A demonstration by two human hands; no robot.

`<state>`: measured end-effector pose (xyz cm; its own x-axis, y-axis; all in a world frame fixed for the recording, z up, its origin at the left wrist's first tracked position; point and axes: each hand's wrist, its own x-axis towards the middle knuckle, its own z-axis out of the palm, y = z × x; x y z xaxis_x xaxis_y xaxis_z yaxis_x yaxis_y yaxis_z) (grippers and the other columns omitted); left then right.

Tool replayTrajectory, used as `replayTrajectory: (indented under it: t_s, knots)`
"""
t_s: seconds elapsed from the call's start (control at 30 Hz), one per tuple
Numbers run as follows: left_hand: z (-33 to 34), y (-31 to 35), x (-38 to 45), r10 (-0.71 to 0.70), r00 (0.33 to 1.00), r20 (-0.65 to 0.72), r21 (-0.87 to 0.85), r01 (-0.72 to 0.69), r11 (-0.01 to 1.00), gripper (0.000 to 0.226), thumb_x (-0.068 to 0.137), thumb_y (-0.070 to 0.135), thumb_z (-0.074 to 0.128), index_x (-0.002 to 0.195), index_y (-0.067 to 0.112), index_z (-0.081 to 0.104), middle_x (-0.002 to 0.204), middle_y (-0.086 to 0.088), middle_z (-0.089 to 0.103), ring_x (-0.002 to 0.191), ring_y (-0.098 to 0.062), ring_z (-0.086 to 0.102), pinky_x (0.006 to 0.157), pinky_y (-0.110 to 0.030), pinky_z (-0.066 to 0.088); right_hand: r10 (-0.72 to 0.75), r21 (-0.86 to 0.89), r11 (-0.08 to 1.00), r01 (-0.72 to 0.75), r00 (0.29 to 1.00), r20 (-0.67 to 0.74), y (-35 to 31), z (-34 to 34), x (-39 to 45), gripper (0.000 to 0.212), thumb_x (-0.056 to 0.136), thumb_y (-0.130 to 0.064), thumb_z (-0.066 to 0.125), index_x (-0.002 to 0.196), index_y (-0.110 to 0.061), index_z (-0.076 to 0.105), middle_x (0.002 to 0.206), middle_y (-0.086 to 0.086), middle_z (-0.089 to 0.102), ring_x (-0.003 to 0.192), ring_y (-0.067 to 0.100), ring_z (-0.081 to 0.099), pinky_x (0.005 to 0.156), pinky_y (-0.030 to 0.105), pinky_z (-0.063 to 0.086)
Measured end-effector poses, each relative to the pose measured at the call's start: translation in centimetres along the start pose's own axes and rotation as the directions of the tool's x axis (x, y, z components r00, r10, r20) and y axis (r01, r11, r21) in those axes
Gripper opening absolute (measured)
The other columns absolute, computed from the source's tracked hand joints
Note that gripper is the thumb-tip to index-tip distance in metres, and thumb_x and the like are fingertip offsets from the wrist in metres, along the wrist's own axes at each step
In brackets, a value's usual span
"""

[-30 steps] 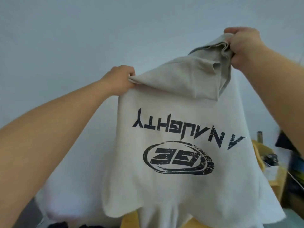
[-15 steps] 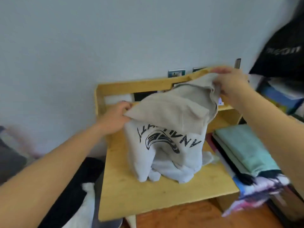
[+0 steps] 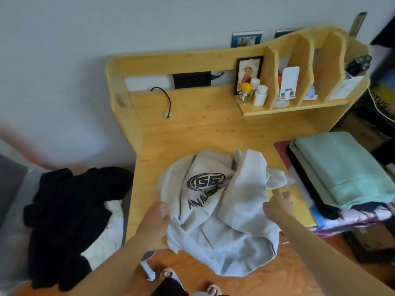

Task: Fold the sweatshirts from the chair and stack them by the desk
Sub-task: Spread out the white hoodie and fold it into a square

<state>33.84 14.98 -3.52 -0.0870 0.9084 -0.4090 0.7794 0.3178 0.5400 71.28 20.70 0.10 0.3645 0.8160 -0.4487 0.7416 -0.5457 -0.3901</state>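
Both your hands are on the sweatshirt (image 3: 215, 201): your left hand (image 3: 157, 221), lower centre, curls its fingers over the left edge; your right hand (image 3: 277, 207) touches the right fold, though whether its fingers pinch cloth I cannot tell. It lies crumpled on the desk (image 3: 192, 133), its hem spilling over the front edge. It looks soft, limp and light, so take it by the shoulder seams and spread it flat.

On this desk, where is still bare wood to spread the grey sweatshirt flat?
Bare wood lies behind the grey sweatshirt, between the black cable and the low shelf. The right side is crowded: a folded stack topped by a mint towel. The near edge is covered by the sweatshirt, which hangs over it.
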Motion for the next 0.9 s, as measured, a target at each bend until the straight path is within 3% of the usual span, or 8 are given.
replayTrajectory:
  t_s: [0.17,0.3,0.4,0.5,0.57,0.67,0.77,0.9]
  knots:
    - [0.1,0.7,3.9,-0.064,0.998,-0.001,-0.103,0.063,0.993,0.066,0.100,0.032,0.054,0.159,0.021,0.028,0.157,-0.012,0.032,0.139,-0.028,0.043,0.112,-0.036,0.040,-0.514,-0.280,0.841,0.463,0.845,-0.148,-7.9,1.0,1.2,0.064,0.087,-0.017,0.058,0.147,-0.018,0.036,0.155,0.016,0.019,0.140,0.043,0.023,0.113,0.049,0.028]
    - [1.5,-0.1,6.0,-0.016,1.000,-0.005,0.135,0.017,0.991,0.037,0.100,0.037,0.051,0.135,0.023,0.044,0.132,-0.005,0.046,0.114,-0.027,0.057,0.090,-0.039,0.050,-0.659,-0.606,0.565,0.560,0.748,0.077,-11.1,3.4,4.1,0.064,0.082,-0.036,0.070,0.142,-0.028,0.047,0.165,0.015,0.013,0.148,0.046,0.011,0.118,0.060,0.018]
    - [0.2,-2.5,7.3,-0.063,0.992,-0.107,0.139,0.078,0.987,0.011,0.100,0.032,0.051,0.098,0.024,0.044,0.101,0.002,0.052,0.092,-0.023,0.060,0.079,-0.041,0.052,-0.378,-0.776,0.504,0.379,0.905,0.196,-6.8,1.9,6.6,0.054,0.098,-0.028,0.042,0.152,-0.029,0.035,0.166,0.007,0.002,0.151,0.043,-0.003,0.122,0.057,0.004]
    - [-2.3,-6.3,8.2,-0.255,0.954,-0.157,0.006,0.259,0.966,0.007,0.098,0.028,0.052,0.095,0.023,0.049,0.099,-0.004,0.060,0.094,-0.031,0.061,0.083,-0.042,0.049,0.018,-0.898,0.440,0.013,1.000,0.023,-1.1,-1.7,7.0,0.056,0.095,-0.023,0.037,0.151,-0.029,0.037,0.160,0.006,0.019,0.147,0.041,0.012,0.119,0.054,0.016]
    - [-3.4,-8.6,8.3,-0.406,0.902,-0.147,-0.065,0.401,0.914,0.012,0.099,0.020,0.051,0.105,0.012,0.057,0.108,-0.015,0.064,0.101,-0.039,0.061,0.085,-0.044,0.047,0.133,-0.873,0.480,-0.089,0.991,-0.027,-0.5,-2.6,7.4,0.055,0.095,-0.022,0.038,0.150,-0.026,0.039,0.157,0.007,0.026,0.144,0.036,0.023,0.118,0.050,0.022]
    - [-3.0,-9.6,8.0,-0.510,0.841,-0.180,-0.034,0.513,0.858,0.036,0.093,0.023,0.053,0.124,0.004,0.054,0.127,-0.022,0.054,0.111,-0.044,0.054,0.088,-0.046,0.048,-0.125,-0.707,0.705,0.054,0.991,-0.049,-4.9,-1.8,10.0,0.053,0.094,-0.021,0.047,0.147,-0.023,0.043,0.152,0.008,0.035,0.138,0.033,0.033,0.114,0.042,0.032]
    - [-1.2,-6.9,7.5,-0.172,0.942,-0.290,0.188,0.232,0.954,0.060,0.082,0.022,0.062,0.140,0.010,0.051,0.140,-0.015,0.043,0.122,-0.040,0.045,0.096,-0.048,0.048,-0.400,-0.510,0.772,0.379,0.913,0.073,-11.2,1.3,13.3,0.060,0.097,-0.033,0.051,0.151,-0.015,0.032,0.158,0.014,0.026,0.144,0.036,0.025,0.117,0.048,0.029]
    - [0.8,-2.8,7.3,0.116,0.984,-0.137,0.227,-0.083,0.970,0.066,0.092,0.019,0.057,0.152,0.028,0.031,0.136,0.001,0.043,0.115,-0.028,0.053,0.091,-0.043,0.050,-0.088,-0.392,0.900,0.193,0.959,0.270,-14.3,7.3,17.1,0.092,0.090,-0.063,0.053,0.155,-0.009,0.016,0.155,0.023,0.029,0.142,0.041,0.029,0.116,0.052,0.030]
